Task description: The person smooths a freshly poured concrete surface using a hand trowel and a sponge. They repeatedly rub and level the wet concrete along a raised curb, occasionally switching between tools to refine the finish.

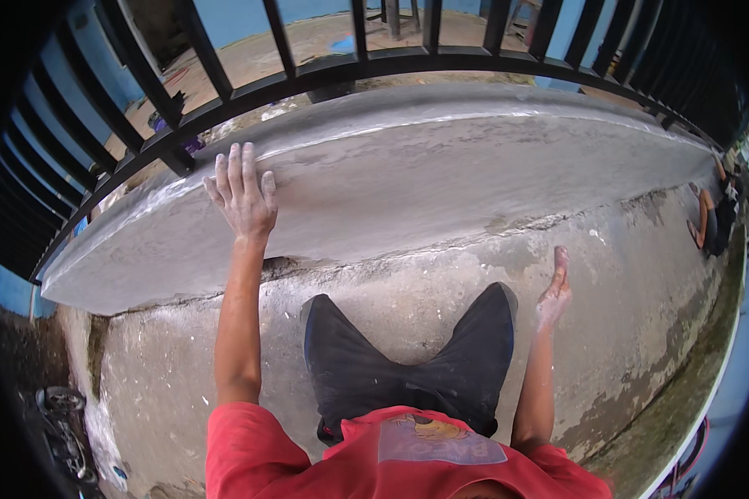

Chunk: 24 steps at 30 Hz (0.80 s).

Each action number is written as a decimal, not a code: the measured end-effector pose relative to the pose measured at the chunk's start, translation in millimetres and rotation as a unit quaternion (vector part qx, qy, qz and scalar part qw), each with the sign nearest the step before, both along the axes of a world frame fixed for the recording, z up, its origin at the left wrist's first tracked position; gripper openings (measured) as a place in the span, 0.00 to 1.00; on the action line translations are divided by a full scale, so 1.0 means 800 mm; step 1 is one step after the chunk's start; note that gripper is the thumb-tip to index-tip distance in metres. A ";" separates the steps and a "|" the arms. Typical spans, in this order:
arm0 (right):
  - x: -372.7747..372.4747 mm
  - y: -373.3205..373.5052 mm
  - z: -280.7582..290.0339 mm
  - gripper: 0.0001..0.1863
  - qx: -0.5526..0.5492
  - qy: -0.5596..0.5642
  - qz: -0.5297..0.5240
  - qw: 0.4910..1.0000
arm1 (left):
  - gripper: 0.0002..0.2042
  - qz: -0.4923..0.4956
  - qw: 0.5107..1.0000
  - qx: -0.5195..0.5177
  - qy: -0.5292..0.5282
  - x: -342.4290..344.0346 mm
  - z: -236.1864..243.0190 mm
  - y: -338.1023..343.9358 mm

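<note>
My left hand (243,193) lies with its fingers spread on the low grey cement wall (408,187), its fingertips at the white-dusted upper edge below the black railing (391,62). White powder or paste coats its fingers. My right hand (555,287) is off to the right, apart from the wall, over the concrete ground. It shows edge-on, fingers stretched out and whitish, with nothing visible in it.
My knees in dark trousers (408,382) are bent before the wall. Another person (711,220) sits at the wall's far right end. A motorcycle (66,432) stands at the lower left. Wooden legs (394,18) show behind the railing.
</note>
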State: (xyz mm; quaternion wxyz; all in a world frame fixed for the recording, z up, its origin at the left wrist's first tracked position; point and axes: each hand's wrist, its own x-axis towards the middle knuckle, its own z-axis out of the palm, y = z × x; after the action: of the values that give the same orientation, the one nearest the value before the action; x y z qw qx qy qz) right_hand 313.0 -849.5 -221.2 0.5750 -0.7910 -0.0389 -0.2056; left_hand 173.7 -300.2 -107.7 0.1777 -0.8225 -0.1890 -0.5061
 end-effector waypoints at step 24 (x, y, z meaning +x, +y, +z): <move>-0.086 -0.033 -0.053 0.26 0.089 0.117 -0.032 0.989 | 0.41 0.094 0.826 -0.423 0.360 0.200 0.173 -0.125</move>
State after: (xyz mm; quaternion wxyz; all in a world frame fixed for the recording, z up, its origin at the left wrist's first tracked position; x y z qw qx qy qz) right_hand 244.5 -875.6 -263.4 0.6365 -0.7564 0.0720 -0.1321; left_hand 333.6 -400.5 30.4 -0.0857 -0.9191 -0.3836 -0.0259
